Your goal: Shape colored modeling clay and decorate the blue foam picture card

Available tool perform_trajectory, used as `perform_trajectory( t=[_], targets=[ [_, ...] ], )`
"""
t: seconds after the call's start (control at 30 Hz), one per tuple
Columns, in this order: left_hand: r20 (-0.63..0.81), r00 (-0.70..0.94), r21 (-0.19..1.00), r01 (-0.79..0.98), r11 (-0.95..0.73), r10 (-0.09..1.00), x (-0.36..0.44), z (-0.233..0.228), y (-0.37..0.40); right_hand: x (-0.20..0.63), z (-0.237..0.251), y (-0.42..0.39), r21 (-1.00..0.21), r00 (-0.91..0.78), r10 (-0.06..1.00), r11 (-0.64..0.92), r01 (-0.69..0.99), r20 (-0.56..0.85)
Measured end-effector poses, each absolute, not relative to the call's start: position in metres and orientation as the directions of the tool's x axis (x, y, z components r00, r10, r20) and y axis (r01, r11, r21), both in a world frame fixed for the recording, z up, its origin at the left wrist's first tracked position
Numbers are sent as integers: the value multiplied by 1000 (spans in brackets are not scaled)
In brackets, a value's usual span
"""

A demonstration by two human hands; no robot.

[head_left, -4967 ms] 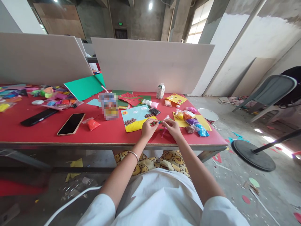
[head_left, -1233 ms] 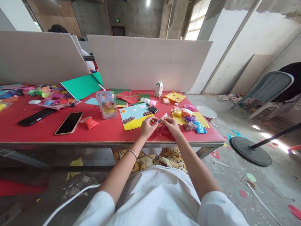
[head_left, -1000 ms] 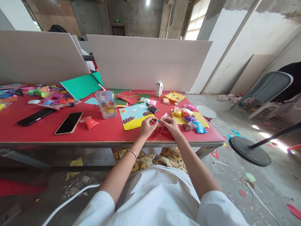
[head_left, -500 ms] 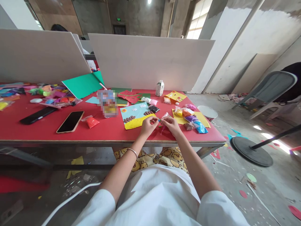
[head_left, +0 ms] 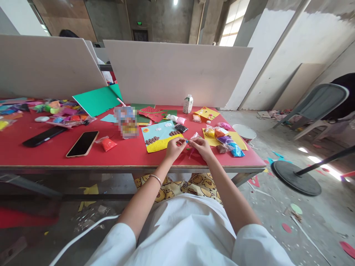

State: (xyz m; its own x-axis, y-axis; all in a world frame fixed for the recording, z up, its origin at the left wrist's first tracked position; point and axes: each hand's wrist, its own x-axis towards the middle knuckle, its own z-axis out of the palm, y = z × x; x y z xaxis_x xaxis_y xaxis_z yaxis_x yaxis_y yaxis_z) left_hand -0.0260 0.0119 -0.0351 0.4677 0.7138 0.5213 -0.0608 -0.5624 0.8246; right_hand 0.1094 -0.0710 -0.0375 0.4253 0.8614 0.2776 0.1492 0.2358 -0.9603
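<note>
Blue piece point(head_left: 187, 141), long axis unclear; left hand point(head_left: 175, 149) and right hand point(head_left: 203, 148) pinch it.

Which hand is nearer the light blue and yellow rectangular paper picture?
Left. In view, the left hand overlaps the paper picture at its right corner, contact unclear; the right hand is farther right.

Overexposed window point(head_left: 235, 24), stretched edges
</note>
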Motion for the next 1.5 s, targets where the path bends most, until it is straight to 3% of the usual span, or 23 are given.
perform_trajectory(
  t=[0.27,0.6,1.5],
  targets=[
    [538,497,795,-28,-606,681,-28,-34,8,107,-33,-72,-967,430,867,223,121,253],
    [694,487,537,139,-832,530,-32,-30,-2,107,-29,-73,-973,442,868,225,59,228],
    [720,459,496,185,-848,521,-31,-30,-3,107,-29,-73,-970,420,874,220,104,243]
  ],
)
